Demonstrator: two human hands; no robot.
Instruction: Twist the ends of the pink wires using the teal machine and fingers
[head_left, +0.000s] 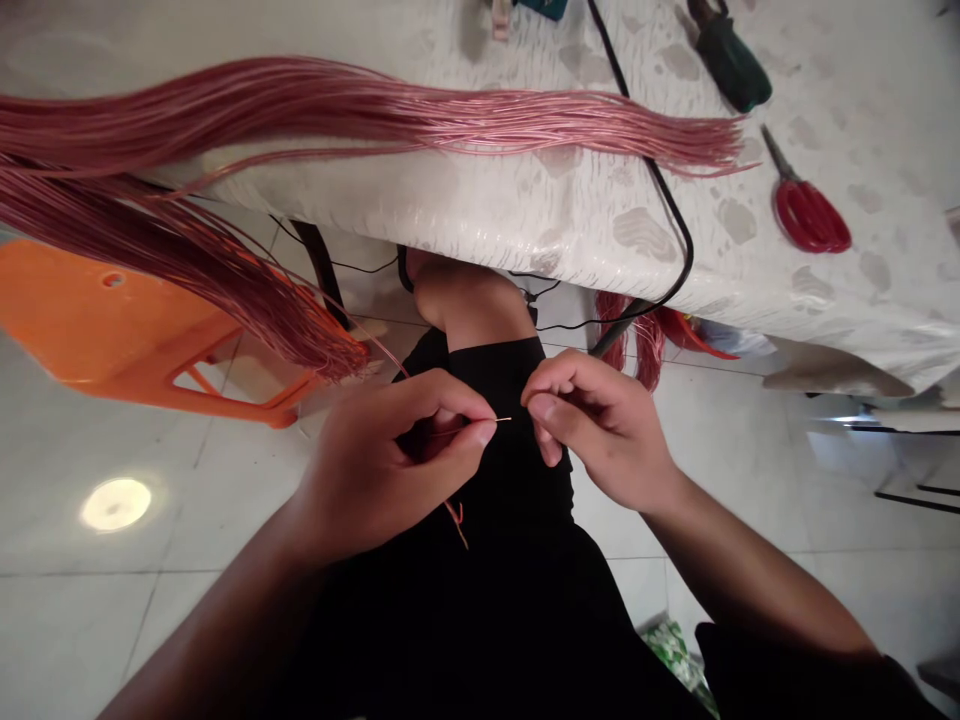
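Note:
My left hand (397,460) pinches a thin wire between thumb and forefinger. The wire's bare, coppery tip (505,419) sticks out toward the right, and a reddish strand end (456,515) hangs below the palm. Facing it across a small gap, my right hand (607,430) has thumb and forefinger pressed together; whatever they hold, if anything, is too small to make out. Both hands are above my black-clad lap. A thick bundle of pinkish-red wires (337,110) lies along the table, and another bundle (225,265) droops over the edge at left.
Red-handled scissors (811,215) and a dark green-handled tool (733,65) lie on the patterned tablecloth (720,270). A black cable (679,215) crosses the table edge. An orange plastic stool (97,330) stands at left. More red wires (649,350) hang under the table.

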